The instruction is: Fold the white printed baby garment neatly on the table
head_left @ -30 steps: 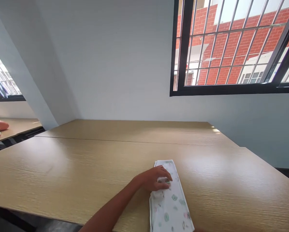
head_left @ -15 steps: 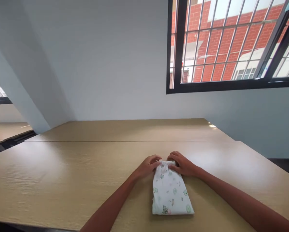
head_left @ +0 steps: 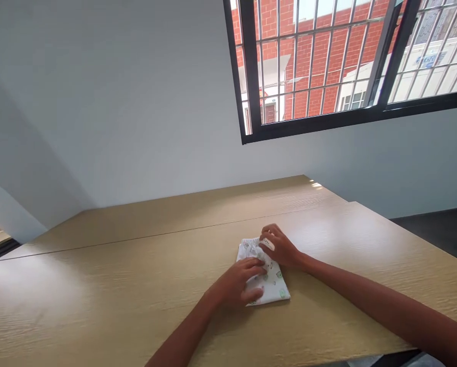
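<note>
A folded pair of white pants (head_left: 274, 285) with a small green and pink print lies on the wooden table, its gathered waistband toward the far side. Across the left part of the pants rests my left hand (head_left: 242, 280), fingers spread and thumb apart, hiding some of the cloth. My right hand (head_left: 280, 247) is at the far right corner by the waistband. Its fingers are loosely bent, with a gap between them and the thumb, and cloth shows in that gap.
The wooden table (head_left: 136, 285) reaches back to a pale wall (head_left: 155, 102), with a seam running across it. A black-framed barred window (head_left: 320, 120) is above at the right. Dark floor (head_left: 442, 232) shows past the table's right edge.
My left hand has left the waistband's left corner and come nearer, onto the body of the pants. My right hand stays near the waistband, its fingers lifted slightly. The view has tilted and turned right.
</note>
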Demonstrator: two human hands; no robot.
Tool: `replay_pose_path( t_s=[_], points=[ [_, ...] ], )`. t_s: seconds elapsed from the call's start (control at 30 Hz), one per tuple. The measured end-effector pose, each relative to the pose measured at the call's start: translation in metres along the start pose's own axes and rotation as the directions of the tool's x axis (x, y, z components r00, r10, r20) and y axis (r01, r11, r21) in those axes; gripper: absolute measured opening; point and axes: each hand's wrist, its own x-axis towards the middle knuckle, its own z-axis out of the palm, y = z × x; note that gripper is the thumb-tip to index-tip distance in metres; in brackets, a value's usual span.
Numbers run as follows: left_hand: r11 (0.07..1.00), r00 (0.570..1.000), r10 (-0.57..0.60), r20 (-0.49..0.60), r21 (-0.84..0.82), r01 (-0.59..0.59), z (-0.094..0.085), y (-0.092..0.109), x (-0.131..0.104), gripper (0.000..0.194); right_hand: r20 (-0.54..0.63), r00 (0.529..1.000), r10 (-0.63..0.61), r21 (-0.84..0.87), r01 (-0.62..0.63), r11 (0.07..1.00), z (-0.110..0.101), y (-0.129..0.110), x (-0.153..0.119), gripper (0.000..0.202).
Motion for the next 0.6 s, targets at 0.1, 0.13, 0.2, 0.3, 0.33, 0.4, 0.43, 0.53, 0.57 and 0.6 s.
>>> replay_pose_path(
  t_s=[0.1,0.13,0.2,0.3,0.33,0.4,0.43,0.53,0.57,0.6],
  points=[
    [0.999,0.998,0.015,0.065,0.031,-0.017,-0.003,0.002,-0.006,0.076,0.227,0.96,-0.162,0.112,0.139,0.984,-0.021,-0.034,-0.021,0.032],
    [0.999,0.996,0.016,0.088,0.047,-0.021,-0.005,0.005,-0.01,0.085,0.336,0.917,-0.213,0.144,0.173,0.974,-0.03,-0.046,-0.031,0.054],
    [0.997,0.992,0.016,0.125,0.073,-0.026,-0.005,0.014,-0.023,0.098,0.477,0.834,-0.277,0.178,0.217,0.96,-0.048,-0.068,-0.053,0.091],
    [0.996,0.985,0.024,0.169,0.085,-0.039,0.005,0.031,-0.046,0.096,0.54,0.793,-0.281,0.151,0.237,0.96,-0.063,-0.091,-0.087,0.094],
    [0.995,0.986,0.029,0.165,0.087,-0.044,0.011,0.037,-0.053,0.087,0.524,0.805,-0.277,0.116,0.255,0.96,-0.063,-0.095,-0.097,0.087],
    [0.995,0.988,0.045,0.145,0.085,-0.058,0.025,0.046,-0.064,0.066,0.47,0.833,-0.292,0.036,0.312,0.949,-0.058,-0.1,-0.115,0.075],
    [0.996,0.99,0.054,0.131,0.069,-0.064,0.031,0.05,-0.068,0.059,0.445,0.84,-0.312,0.006,0.345,0.939,-0.055,-0.101,-0.122,0.071],
    [0.994,0.99,0.033,0.139,-0.106,-0.018,0.043,0.058,-0.076,0.051,0.408,0.843,-0.35,-0.014,0.39,0.921,-0.048,-0.105,-0.131,0.062],
    [0.979,0.991,-0.008,0.136,-0.203,0.035,0.043,0.06,-0.078,0.048,0.404,0.845,-0.351,0.008,0.381,0.925,-0.048,-0.106,-0.131,0.057],
    [0.951,0.99,-0.06,0.127,-0.294,0.095,0.042,0.062,-0.081,0.045,0.4,0.852,-0.338,0.045,0.351,0.935,-0.049,-0.107,-0.129,0.052]
  ],
)
